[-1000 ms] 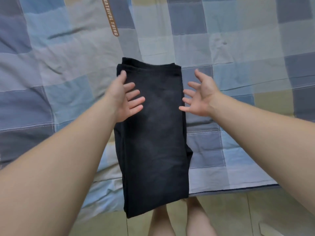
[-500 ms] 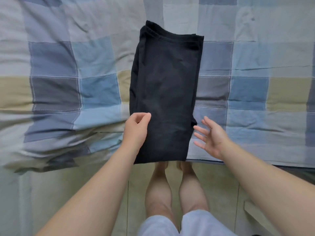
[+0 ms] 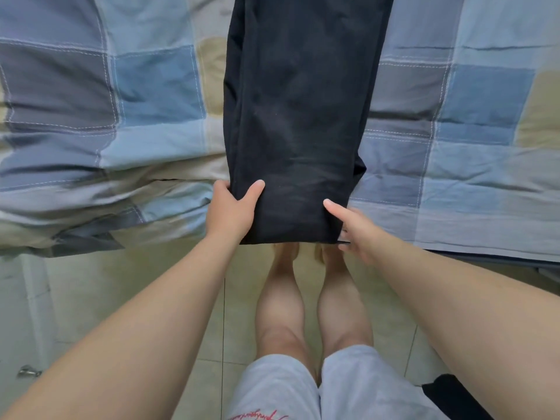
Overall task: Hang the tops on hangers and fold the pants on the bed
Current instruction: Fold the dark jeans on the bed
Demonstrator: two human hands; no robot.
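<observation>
- Head view: black pants lay as a long strip on the checked quilt, running from top centre of the frame down to the bed's edge at mid-frame. The legs looked already laid one on the other. The near hem just overhung the edge, above the tiled floor. The far end was cut off by the top of the frame.
- Step, my read: folding the pants, at the point of taking the near end for a crosswise fold. No tops or hangers were in view.
- Left hand, just left of centre: it gripped the hem's left corner, thumb on top of the cloth, fingers wrapped under the edge and hidden.
- Right hand, just right of centre: thumb lay flat on top near the hem's right corner, with the fingers tucked at the hem line below. It read as a pinch on the pants, though the underside was hidden.
- Pose: both forearms came in from the lower corners and converged on the hem, wrists roughly level and hands a hem's width apart.
- Next move, judged: lift both corners together and carry the hem toward the top of the frame, onto the far end. That calls for even height and keeping all the layers pinched so the lower leg doesn't drop out. The right edge had a small bulge at mid-frame that may need smoothing.
- Other: bare legs and light shorts at bottom centre, and a dark item at lower right that I couldn't identify.
</observation>
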